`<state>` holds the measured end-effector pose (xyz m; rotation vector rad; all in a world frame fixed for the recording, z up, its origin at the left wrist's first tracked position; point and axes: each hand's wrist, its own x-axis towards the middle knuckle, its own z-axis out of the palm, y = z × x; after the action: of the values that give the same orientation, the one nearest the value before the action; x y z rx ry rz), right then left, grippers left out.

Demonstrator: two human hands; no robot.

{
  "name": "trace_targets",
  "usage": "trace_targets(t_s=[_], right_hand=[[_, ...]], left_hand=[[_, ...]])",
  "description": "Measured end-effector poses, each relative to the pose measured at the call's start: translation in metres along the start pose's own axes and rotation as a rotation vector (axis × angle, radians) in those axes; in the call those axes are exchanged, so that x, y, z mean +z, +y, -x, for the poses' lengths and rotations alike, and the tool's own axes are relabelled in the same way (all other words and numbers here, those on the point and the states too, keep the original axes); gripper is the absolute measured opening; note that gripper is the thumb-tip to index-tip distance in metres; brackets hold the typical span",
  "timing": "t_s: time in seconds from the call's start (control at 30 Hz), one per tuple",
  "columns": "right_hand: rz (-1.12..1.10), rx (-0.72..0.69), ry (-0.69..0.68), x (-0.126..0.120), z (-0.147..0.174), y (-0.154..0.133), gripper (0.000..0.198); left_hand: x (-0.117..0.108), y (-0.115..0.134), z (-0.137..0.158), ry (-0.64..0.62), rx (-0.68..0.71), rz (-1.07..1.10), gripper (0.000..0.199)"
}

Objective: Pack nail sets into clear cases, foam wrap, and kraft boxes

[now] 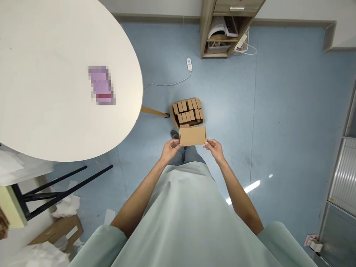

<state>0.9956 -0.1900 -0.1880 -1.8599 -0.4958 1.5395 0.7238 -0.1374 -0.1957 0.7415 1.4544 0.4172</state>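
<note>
1. Brown cardboard is what I have between my hands: one flat box [193, 136], held in front of my legs, just on my side of an open carton [172, 118] and overlapping its near edge in my view.

2. My left hand [170, 151] grasps the left end near the corner, thumb at the near edge; my right hand [214, 149] pinches the right end in much the same way. Neither is free.

3. To hold it well, I judge, I should match the pressure at both ends, just enough to stop a slip; squeezing harder could bow the thin board or crush its corners.

4. Both wrists should sit at one height, so the broad face does not tip. It looks close to square with me, and my thumbs do best out at the ends.

5. Counting: one flat box in hand; one carton; inside it, two rows of small boxes [188, 116], about six in each, plus at least one partly hidden at the near side, so I cannot give an exact total.

6. Around me: one white table [55, 44], one wooden cabinet [205, 29], one white corded device [189, 64] on the floor, and one dark shoe [174, 134] showing.
</note>
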Motion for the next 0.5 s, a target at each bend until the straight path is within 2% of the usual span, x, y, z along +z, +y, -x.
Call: trace_targets(t_s=[0.13, 0.37, 0.5], right_hand=[[0.004, 0.058, -0.008, 0.004, -0.007, -0.002, 0.06], [0.019, 0.245, -0.105, 0.002, -0.012, -0.008, 0.056], [0.022, 0.261, -0.032, -0.011, -0.033, -0.021, 0.058]], left_hand=[[0.002, 0.007, -0.012, 0.037, -0.037, 0.021, 0.049], [0.011, 0.008, -0.042, 0.079, -0.135, 0.286, 0.063], [0.009, 0.005, -0.06, 0.013, -0.177, 0.261, 0.067]])
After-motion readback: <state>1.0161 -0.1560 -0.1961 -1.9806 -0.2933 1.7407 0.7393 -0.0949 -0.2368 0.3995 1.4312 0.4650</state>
